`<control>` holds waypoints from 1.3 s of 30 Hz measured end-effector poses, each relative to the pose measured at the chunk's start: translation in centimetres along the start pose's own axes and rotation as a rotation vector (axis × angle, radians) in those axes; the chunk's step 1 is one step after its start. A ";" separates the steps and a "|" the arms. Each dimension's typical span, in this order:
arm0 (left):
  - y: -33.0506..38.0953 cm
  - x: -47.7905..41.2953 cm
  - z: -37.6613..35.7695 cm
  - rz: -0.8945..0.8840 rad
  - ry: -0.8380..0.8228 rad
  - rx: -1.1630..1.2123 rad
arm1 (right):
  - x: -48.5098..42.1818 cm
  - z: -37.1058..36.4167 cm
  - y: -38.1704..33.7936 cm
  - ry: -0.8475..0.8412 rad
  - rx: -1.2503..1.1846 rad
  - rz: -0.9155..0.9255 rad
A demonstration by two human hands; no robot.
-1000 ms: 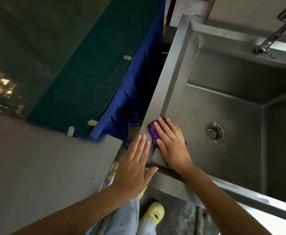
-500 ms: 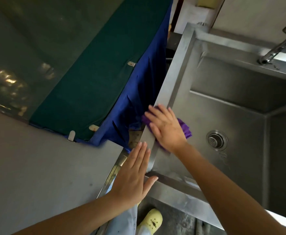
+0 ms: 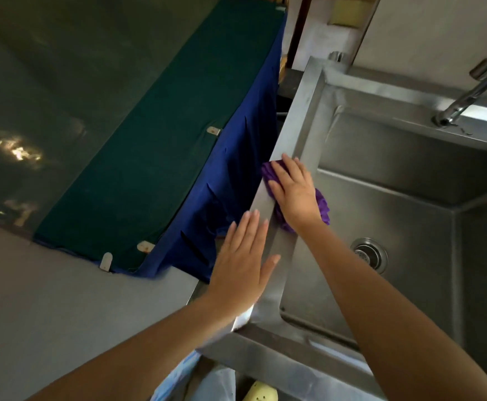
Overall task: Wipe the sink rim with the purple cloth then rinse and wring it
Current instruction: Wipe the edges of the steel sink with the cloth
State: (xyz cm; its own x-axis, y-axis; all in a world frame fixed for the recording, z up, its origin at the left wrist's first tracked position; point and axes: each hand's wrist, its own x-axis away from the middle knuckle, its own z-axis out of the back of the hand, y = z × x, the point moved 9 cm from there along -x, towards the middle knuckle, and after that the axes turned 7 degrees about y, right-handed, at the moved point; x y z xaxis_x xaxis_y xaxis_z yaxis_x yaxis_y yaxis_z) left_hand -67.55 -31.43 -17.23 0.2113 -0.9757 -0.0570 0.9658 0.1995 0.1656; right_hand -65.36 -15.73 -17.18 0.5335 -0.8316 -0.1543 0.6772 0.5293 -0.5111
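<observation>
Wiping moves along the left rim of the sink

On the steel sink (image 3: 387, 227), the left rim (image 3: 301, 111) is now wiped to about its middle. In the last second the right hand (image 3: 293, 192) slid from the front left corner toward the back corner. Its grip is flat, with stretched fingers pressing the purple cloth (image 3: 321, 208) onto the rim, not clasping it. The left hand (image 3: 242, 261) stayed by the front left corner, grip flat and empty. I judge that the far rim, the rinse and the wringing remain.
</observation>
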 end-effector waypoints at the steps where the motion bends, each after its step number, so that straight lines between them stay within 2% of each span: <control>1: 0.1 -1.8 -0.1 0.005 0.000 -0.015 | -0.8 0.3 0.9 0.022 -0.033 -0.060; 3: 0.3 -5.1 -0.4 0.004 0.007 -0.010 | -2.4 1.0 2.0 0.084 -0.095 -0.107; 6: 0.3 -9.6 -1.4 -0.009 0.001 0.019 | -4.7 1.4 2.8 0.143 -0.112 -0.069; 14: 0.7 -18.4 -2.0 -0.001 0.018 -0.018 | -12.2 1.8 5.3 0.142 -0.001 -0.012; 17: 0.9 -18.7 -1.7 -0.015 0.102 -0.112 | -15.7 2.0 6.7 0.135 0.053 -0.024; 21: 1.0 -18.7 -2.5 -0.022 0.094 -0.067 | -21.7 2.0 8.8 0.051 0.154 -0.070; 24: 0.9 -18.8 -2.7 -0.024 0.095 -0.090 | -23.9 1.9 9.7 0.069 0.117 -0.125; 26: 1.0 -18.7 -2.6 -0.029 0.107 -0.090 | -22.6 2.1 9.2 0.130 0.092 -0.111; 30: 1.1 -18.7 -2.4 -0.022 0.089 -0.110 | -16.6 2.1 6.9 0.213 0.035 0.036; 33: 1.0 -18.7 -2.4 -0.012 0.088 -0.131 | -15.5 1.8 6.9 0.197 0.013 0.070; 39: 0.8 -18.9 -2.7 -0.009 0.068 -0.096 | -24.5 2.0 10.7 0.109 0.042 -0.138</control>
State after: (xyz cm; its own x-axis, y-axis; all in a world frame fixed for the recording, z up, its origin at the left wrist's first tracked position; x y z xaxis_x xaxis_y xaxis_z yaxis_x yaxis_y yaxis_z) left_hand -70.41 -12.62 -18.68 0.2088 -0.9698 -0.1257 0.9770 0.2014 0.0696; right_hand -70.14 10.65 -17.18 0.3773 -0.9090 -0.1772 0.7622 0.4134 -0.4982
